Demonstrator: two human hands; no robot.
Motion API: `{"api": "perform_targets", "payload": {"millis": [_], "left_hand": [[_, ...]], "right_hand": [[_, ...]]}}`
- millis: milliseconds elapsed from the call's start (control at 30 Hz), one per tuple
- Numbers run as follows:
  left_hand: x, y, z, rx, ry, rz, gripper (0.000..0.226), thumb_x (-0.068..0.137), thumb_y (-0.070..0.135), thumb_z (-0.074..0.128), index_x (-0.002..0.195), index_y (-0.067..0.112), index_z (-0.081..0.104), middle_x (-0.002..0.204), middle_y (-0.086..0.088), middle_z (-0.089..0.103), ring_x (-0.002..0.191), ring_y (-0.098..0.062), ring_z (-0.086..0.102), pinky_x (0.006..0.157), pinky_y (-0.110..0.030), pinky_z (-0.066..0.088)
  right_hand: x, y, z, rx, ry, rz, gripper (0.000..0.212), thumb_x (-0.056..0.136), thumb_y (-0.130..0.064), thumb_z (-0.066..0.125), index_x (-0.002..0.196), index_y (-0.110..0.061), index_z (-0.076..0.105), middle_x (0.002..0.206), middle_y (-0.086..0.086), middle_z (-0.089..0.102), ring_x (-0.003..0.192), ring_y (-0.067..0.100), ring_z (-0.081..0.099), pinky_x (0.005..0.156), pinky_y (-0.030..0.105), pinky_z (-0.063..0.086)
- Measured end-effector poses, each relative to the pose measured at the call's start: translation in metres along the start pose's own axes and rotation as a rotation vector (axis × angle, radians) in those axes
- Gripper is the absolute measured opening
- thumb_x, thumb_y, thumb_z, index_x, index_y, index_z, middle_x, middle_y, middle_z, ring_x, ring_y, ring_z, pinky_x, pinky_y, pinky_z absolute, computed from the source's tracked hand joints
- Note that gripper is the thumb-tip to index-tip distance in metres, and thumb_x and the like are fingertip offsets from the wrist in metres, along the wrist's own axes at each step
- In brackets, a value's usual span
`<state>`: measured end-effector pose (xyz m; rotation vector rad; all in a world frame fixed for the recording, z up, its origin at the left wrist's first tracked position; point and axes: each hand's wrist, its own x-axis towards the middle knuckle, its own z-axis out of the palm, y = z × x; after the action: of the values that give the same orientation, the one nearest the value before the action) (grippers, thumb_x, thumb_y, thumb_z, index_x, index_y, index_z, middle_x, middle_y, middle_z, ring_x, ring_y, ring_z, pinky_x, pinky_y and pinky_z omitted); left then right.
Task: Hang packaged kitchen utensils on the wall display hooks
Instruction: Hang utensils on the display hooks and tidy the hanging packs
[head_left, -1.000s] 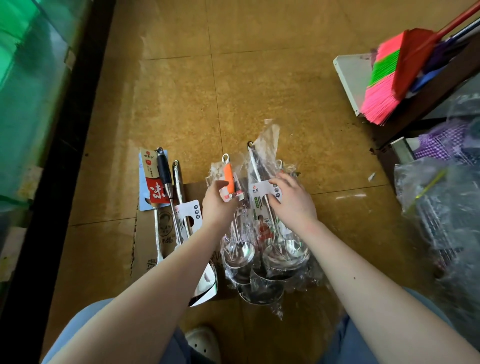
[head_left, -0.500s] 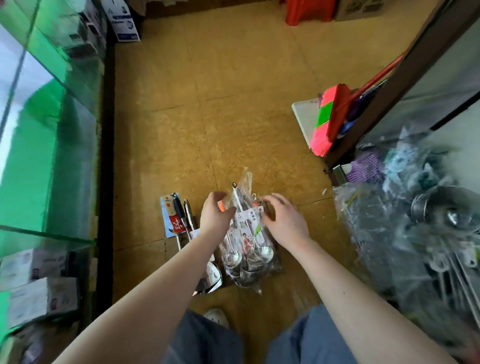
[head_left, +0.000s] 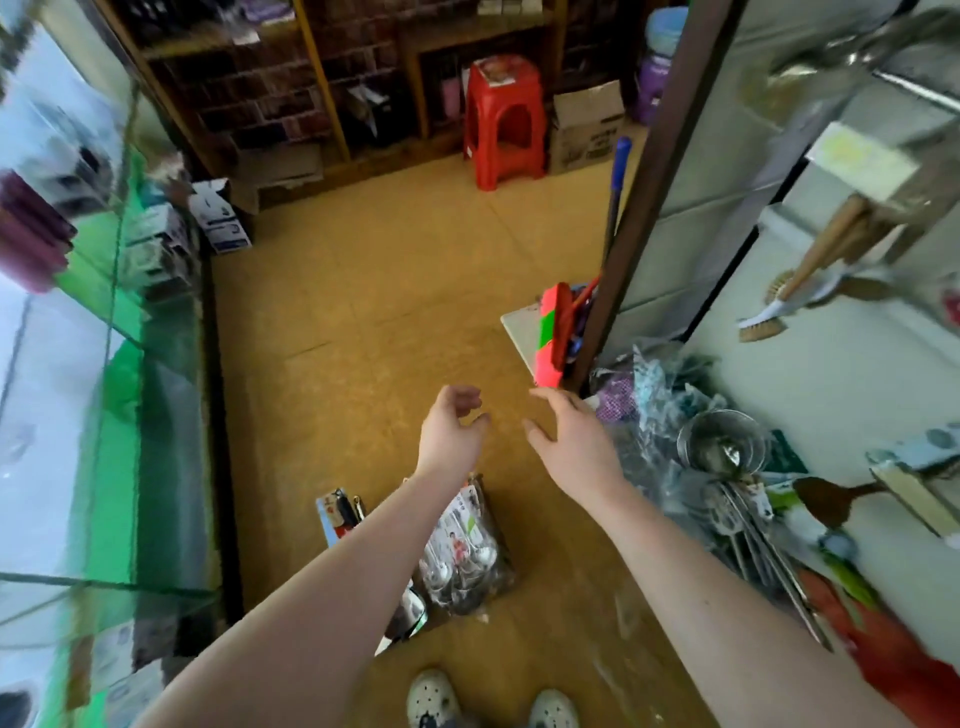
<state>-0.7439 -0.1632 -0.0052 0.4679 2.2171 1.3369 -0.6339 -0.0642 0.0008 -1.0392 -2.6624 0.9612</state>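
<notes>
2 empty, loosely open hands, left hand (head_left: 449, 431) and right hand (head_left: 571, 447), hover beyond the packaged ladles (head_left: 462, 551), which lie lengthwise under the left forearm.

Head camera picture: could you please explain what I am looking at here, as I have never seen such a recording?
There is no machine here. A person wears one wide-angle camera on the head, so you look down along both bare arms. The left hand and the right hand are raised in the air, fingers relaxed, holding nothing. Below them, on the brown floor, lies a clear bag of packaged ladles, with a few carded utensils to its left. The person's shoes show at the bottom edge. On the right is the wall display, where brushes hang, with wrapped metal strainers below them. A pink and green broom stands nearby.
</notes>
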Motion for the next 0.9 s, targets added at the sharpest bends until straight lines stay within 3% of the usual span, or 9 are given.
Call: {"api": "perform_targets", "payload": {"millis": [133, 233, 400, 500, 600, 767, 867, 900], "left_hand": [[-0.014, 0.044, 0.029, 0.038, -0.09, 0.107, 0.023, 0.087, 0.007, 0.06, 0.107, 0.017, 0.053, 0.105, 0.003, 0.06, 0.094, -0.014, 0.055, 0.066, -0.024, 0.045], [-0.029, 0.071, 0.051, 0.033, -0.178, 0.179, 0.022, 0.086, 0.008, 0.061, 0.104, 0.018, 0.052, 0.097, 0.005, 0.059, 0.089, -0.013, 0.055, 0.073, -0.028, 0.047], [-0.062, 0.103, 0.085, -0.003, -0.375, 0.339, 0.02, 0.088, 0.004, 0.06, 0.106, 0.011, 0.055, 0.089, 0.004, 0.059, 0.078, -0.012, 0.057, 0.067, -0.017, 0.047], [-0.094, 0.109, 0.105, -0.018, -0.505, 0.381, 0.019, 0.086, 0.007, 0.062, 0.104, 0.011, 0.058, 0.093, 0.001, 0.062, 0.089, -0.019, 0.06, 0.081, -0.03, 0.049], [-0.134, 0.112, 0.124, -0.068, -0.677, 0.424, 0.021, 0.081, 0.008, 0.065, 0.101, 0.009, 0.058, 0.093, -0.002, 0.064, 0.096, -0.026, 0.062, 0.089, -0.036, 0.049], [-0.201, 0.131, 0.147, -0.155, -0.901, 0.512, 0.02, 0.086, 0.003, 0.061, 0.105, 0.009, 0.056, 0.092, -0.001, 0.063, 0.086, -0.016, 0.062, 0.081, -0.021, 0.05], [-0.242, 0.142, 0.16, -0.171, -1.014, 0.538, 0.017, 0.087, 0.008, 0.061, 0.101, 0.015, 0.056, 0.096, -0.002, 0.065, 0.091, -0.024, 0.064, 0.086, -0.038, 0.053], [-0.256, 0.144, 0.164, -0.164, -1.039, 0.554, 0.016, 0.087, 0.008, 0.061, 0.101, 0.015, 0.056, 0.096, 0.0, 0.064, 0.092, -0.022, 0.063, 0.085, -0.038, 0.052]], "right_hand": [[-0.022, 0.011, -0.043, 0.046, 0.135, 0.051, 0.04, 0.093, -0.032, 0.055, 0.132, -0.027, 0.047, 0.127, 0.002, 0.058, 0.104, 0.021, 0.06, 0.079, 0.034, 0.051], [-0.042, 0.021, -0.071, 0.049, 0.22, 0.126, 0.039, 0.094, -0.032, 0.054, 0.132, -0.027, 0.046, 0.126, 0.001, 0.057, 0.104, 0.021, 0.059, 0.079, 0.032, 0.048], [-0.092, 0.032, -0.107, 0.004, 0.404, 0.289, 0.038, 0.094, -0.032, 0.053, 0.131, -0.025, 0.047, 0.126, 0.003, 0.057, 0.104, 0.023, 0.059, 0.086, 0.035, 0.047], [-0.135, 0.038, -0.115, 0.012, 0.514, 0.394, 0.038, 0.093, -0.032, 0.053, 0.13, -0.024, 0.049, 0.127, 0.003, 0.056, 0.109, 0.024, 0.056, 0.09, 0.035, 0.045], [-0.183, 0.043, -0.125, 0.078, 0.62, 0.51, 0.037, 0.093, -0.031, 0.055, 0.129, -0.025, 0.051, 0.126, 0.002, 0.057, 0.113, 0.021, 0.055, 0.09, 0.031, 0.044], [-0.264, 0.046, -0.144, 0.099, 0.789, 0.648, 0.038, 0.094, -0.031, 0.053, 0.131, -0.025, 0.05, 0.13, 0.001, 0.054, 0.115, 0.019, 0.055, 0.092, 0.034, 0.046], [-0.309, 0.049, -0.156, 0.097, 0.877, 0.704, 0.037, 0.094, -0.031, 0.053, 0.131, -0.025, 0.049, 0.132, 0.0, 0.053, 0.117, 0.018, 0.053, 0.093, 0.033, 0.045], [-0.324, 0.051, -0.16, 0.095, 0.908, 0.725, 0.037, 0.094, -0.031, 0.053, 0.13, -0.025, 0.05, 0.132, 0.0, 0.053, 0.117, 0.018, 0.053, 0.092, 0.033, 0.045]]}}
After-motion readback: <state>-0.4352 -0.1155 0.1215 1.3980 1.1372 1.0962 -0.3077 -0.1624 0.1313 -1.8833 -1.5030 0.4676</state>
